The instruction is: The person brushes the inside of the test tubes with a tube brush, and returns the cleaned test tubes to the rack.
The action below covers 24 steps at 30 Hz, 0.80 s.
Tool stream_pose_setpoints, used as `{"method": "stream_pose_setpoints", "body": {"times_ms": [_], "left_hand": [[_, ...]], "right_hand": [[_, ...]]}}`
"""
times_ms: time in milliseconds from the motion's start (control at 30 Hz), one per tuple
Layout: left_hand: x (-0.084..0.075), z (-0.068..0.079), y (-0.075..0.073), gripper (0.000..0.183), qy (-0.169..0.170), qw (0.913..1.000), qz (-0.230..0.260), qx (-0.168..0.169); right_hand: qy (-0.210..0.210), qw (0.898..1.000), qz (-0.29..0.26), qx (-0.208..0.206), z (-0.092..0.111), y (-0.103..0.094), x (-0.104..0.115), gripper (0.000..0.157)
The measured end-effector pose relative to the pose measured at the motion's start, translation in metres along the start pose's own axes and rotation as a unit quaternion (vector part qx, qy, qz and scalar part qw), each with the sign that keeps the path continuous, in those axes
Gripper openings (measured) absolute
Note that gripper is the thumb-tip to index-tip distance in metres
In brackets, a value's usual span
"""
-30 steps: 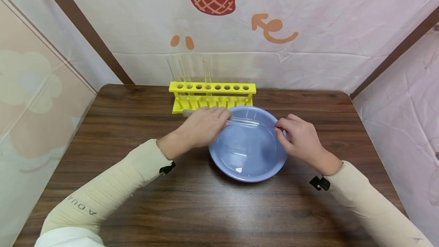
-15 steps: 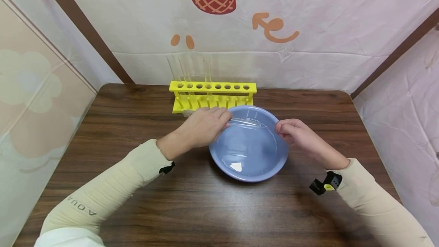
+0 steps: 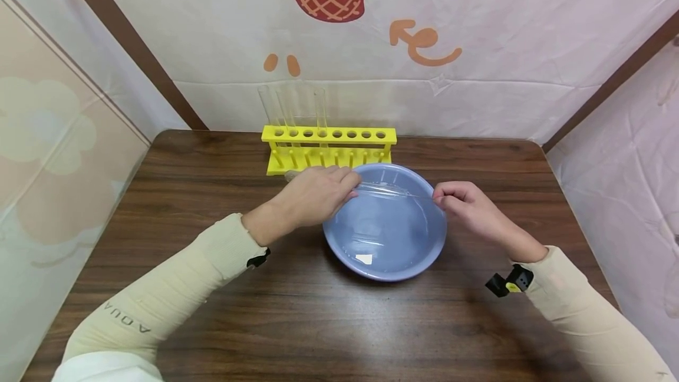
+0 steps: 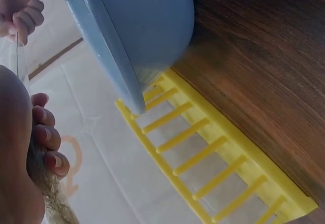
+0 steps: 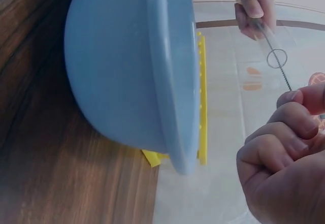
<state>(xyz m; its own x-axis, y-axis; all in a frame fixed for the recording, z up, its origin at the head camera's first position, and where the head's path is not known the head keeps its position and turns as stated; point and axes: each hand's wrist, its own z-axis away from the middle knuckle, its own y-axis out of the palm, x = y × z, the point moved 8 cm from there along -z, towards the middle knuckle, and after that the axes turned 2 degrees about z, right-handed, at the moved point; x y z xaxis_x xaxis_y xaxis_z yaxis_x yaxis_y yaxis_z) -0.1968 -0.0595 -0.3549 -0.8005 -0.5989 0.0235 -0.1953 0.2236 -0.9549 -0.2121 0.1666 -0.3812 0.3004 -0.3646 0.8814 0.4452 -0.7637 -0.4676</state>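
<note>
Over the blue basin (image 3: 389, 276), my left hand (image 3: 318, 196) grips a clear glass test tube (image 3: 384, 190) that lies almost level. The tube's mouth points right, toward my right hand (image 3: 469, 208), whose thumb and fingertips pinch the wire handle of a test tube brush (image 5: 287, 76). In the right wrist view that twisted wire runs out through the tube's round mouth. Bristles of the brush (image 4: 58, 203) show inside the tube at the other side of the left hand, in the left wrist view. The left palm and fingers hide the tube's middle.
A yellow test tube rack (image 3: 329, 134) stands behind the basin, with several clear tubes upright in its left part. Water lies in the basin. Wood-grain tabletop (image 3: 329, 329) surrounds it, and a printed cloth (image 3: 504, 46) hangs at the back.
My right hand first turns and comes up to the tube's mouth, then shifts a little right, and more wire shows between hand and tube. The left hand stays nearly in place.
</note>
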Motion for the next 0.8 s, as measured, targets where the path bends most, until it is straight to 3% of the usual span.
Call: {"method": "stream_pose_setpoints", "body": {"times_ms": [167,467,800], "left_hand": [[0.0,0.001,-0.001,0.017,0.0,1.0,0.003,0.001],[0.0,0.004,-0.003,0.016,0.002,1.0,0.005,0.003],[0.009,0.014,0.0,0.017,-0.009,0.9998,0.009,0.015]], "right_hand": [[-0.05,0.998,0.038,-0.016,0.002,-0.002,0.004,0.017],[-0.099,0.991,0.074,-0.051,0.008,-0.006,0.007,0.023],[-0.154,0.972,0.15,-0.094,0.023,-0.022,0.001,0.034]]}}
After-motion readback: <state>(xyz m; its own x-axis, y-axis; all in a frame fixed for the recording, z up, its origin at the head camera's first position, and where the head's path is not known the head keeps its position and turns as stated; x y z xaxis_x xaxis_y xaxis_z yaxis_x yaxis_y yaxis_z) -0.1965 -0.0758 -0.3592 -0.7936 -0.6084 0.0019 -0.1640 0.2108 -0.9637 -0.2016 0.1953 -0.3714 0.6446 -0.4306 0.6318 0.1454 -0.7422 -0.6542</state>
